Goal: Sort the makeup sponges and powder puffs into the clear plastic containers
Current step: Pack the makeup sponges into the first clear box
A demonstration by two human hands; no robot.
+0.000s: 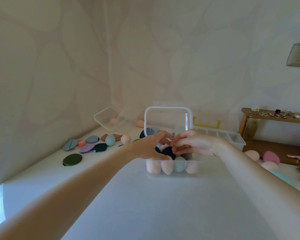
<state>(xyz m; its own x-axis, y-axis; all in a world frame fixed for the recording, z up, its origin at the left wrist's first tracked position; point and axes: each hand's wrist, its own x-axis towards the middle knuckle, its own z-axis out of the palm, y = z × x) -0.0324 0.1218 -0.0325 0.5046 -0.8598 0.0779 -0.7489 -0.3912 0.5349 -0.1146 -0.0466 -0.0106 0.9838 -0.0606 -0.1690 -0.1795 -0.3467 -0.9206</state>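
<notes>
A clear plastic container (151,173) stands mid-table with its hinged lid (168,118) raised. It holds several egg-shaped sponges, peach and mint, with a dark navy sponge (168,151) on top. Both hands reach into it. My left hand (149,146) and my right hand (192,142) meet over the navy sponge, fingertips touching it; whether either grips it is unclear. Flat powder puffs (87,147) in several colours and a dark green puff (72,159) lie at the left, with a mint sponge (110,140) and a peach sponge (125,138).
A second clear container (100,118) lies tilted at the back left with a peach sponge inside. A divided clear box (232,137) sits behind my right hand. Pink and peach sponges (270,157) lie at the right. A wooden shelf (275,118) stands against the far right wall.
</notes>
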